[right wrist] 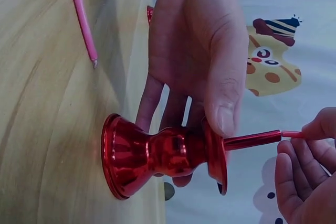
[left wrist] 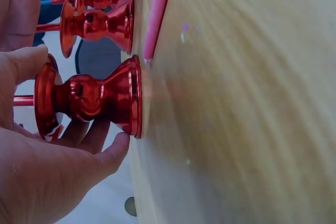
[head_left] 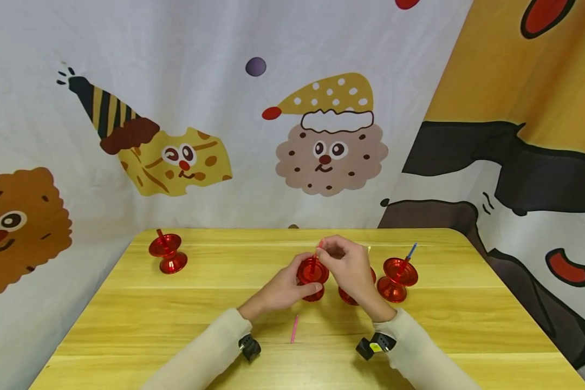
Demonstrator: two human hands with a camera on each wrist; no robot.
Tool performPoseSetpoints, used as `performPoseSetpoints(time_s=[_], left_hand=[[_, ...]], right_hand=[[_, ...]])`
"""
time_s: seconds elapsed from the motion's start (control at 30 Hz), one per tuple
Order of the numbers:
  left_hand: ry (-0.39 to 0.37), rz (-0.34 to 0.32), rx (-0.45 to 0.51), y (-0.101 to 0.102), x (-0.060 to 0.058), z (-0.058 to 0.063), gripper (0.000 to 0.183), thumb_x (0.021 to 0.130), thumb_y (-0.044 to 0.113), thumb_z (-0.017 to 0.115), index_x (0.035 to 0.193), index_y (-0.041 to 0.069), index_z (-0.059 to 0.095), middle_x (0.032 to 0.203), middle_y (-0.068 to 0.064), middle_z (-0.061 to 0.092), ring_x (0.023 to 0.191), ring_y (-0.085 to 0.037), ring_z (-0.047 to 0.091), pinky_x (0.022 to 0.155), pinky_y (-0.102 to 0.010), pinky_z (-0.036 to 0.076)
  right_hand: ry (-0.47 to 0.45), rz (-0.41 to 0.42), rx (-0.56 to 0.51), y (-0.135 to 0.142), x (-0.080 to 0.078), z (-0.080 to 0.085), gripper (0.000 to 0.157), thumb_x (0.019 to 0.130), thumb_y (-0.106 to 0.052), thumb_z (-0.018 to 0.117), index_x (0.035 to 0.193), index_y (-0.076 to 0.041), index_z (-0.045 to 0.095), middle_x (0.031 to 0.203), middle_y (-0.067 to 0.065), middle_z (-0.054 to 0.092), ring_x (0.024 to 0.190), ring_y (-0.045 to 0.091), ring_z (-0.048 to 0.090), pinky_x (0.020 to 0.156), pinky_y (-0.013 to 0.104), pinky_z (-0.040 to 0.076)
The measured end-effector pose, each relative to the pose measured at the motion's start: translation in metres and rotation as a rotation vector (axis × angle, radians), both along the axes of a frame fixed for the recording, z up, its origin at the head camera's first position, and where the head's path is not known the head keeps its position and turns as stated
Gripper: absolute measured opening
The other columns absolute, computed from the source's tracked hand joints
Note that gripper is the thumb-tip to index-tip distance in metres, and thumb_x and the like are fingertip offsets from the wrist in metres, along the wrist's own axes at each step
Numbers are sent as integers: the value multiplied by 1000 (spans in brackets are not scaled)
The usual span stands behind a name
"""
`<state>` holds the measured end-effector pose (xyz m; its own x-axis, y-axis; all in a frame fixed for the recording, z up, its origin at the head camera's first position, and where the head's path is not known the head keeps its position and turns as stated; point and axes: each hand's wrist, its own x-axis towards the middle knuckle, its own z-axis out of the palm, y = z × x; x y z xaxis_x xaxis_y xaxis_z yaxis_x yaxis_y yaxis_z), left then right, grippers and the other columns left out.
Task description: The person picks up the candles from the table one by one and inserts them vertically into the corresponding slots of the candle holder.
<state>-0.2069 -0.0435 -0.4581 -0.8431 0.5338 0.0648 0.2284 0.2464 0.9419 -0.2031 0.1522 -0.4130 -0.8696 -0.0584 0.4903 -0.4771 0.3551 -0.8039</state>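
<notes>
Midway along a wooden table, a person in pale sleeves works with 2 bare hands on a shiny red candle holder, which stands on the tabletop. The left hand is curled round this holder, thumb against its upper dish and fingers behind its waisted body. The right hand, just above, pinches a thin red candle between thumb and fingertips. That candle's lower end meets the top of the holder's upright red tube; how far it goes in, I cannot tell.

On the near side of the grip, 1 pink candle lies on the wood. Just right of the grip, a second red holder is partly hidden by the right hand, a pale yellow candle tip showing above it. Farther right stands a third holder with a blue candle. Well to the left of the grip is a fourth holder, a short red stem rising from its dish.

Each wrist wears 1 small black camera. Beyond the grip hangs a white cloth printed with cartoon snacks in party hats.
</notes>
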Motion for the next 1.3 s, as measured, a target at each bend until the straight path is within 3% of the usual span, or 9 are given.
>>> performPoseSetpoints(time_s=[0.23, 0.47, 0.73, 1.03, 1.3], left_hand=[[9, -6, -7, 1, 1, -1, 73, 107, 24, 75, 168, 7, 36, 145, -13, 66, 130, -27, 67, 106, -44, 57], [31, -16, -7, 2, 0, -1, 72, 107, 23, 75, 167, 9, 38, 144, -12, 66, 128, -26, 67, 106, -44, 57], [24, -17, -12, 3, -1, -1, 72, 106, 23, 75, 166, 7, 38, 144, -11, 66, 128, -25, 68, 106, -43, 57], [9, -24, -10, 3, -1, 0, 74, 107, 23, 76, 167, 7, 37, 144, -10, 66, 127, -24, 68, 105, -42, 57], [-3, -19, -19, 6, -2, 0, 77, 107, 25, 75, 169, 6, 34, 149, -13, 63, 130, -26, 67, 106, -43, 57]], right_hand=[[14, 3, 49, 1, -2, -3, 9, 93, 2, 83, 95, -7, 82, 88, 1, 78, 83, 18, 76, 78, 25, 63], [88, 28, 121, 2, -2, -6, 12, 90, 4, 83, 92, -8, 81, 89, -1, 78, 81, 20, 79, 75, 32, 66], [105, 42, 157, 4, -3, -6, 12, 91, 3, 84, 92, -8, 82, 89, -1, 78, 79, 17, 78, 73, 30, 65], [22, 34, 196, 7, 3, -5, 15, 90, 1, 88, 98, -8, 79, 91, -1, 78, 81, 15, 77, 75, 30, 65], [-68, 10, 239, 11, 24, -5, 17, 92, -3, 86, 91, -13, 72, 82, -6, 72, 75, 10, 69, 69, 26, 59]])
